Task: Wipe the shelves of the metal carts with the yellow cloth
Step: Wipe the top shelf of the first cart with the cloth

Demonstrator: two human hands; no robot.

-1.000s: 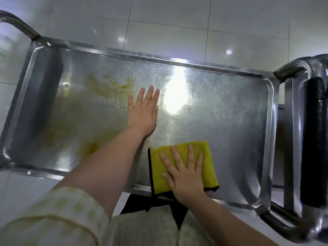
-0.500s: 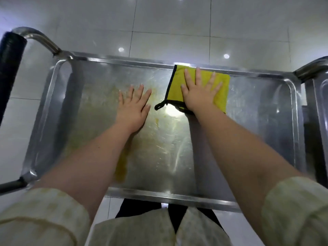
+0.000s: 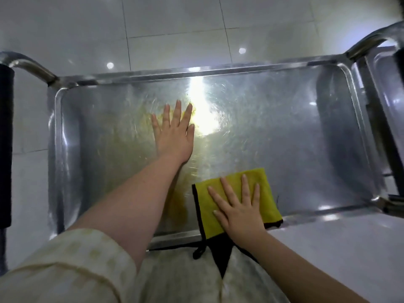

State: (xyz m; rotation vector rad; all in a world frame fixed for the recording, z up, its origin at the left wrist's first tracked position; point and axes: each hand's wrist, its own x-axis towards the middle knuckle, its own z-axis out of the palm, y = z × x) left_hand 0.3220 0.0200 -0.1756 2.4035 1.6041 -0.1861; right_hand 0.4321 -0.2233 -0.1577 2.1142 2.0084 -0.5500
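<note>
the right hand point(image 3: 241, 209) presses flat, fingers straight and spread, on the one yellow cloth point(image 3: 237, 201) at the near edge of the cart shelf point(image 3: 306, 149). the cloth is folded with black trim. the left hand point(image 3: 175, 133) lies flat and open on yellowish smears point(image 3: 177, 206). a second cart point(image 3: 384, 88) stands to the right.

No legible txt anywhere.

— Where's the light?
— Overhead. Hard white glare on the shelf point(image 3: 284, 149) just toward 12 o'clock from centre; small glints on the floor point(image 3: 175, 18).
— Sharp?
— Soft throughout. Straight lines bow at 3 and 9 o'clock; corners dim.
</note>
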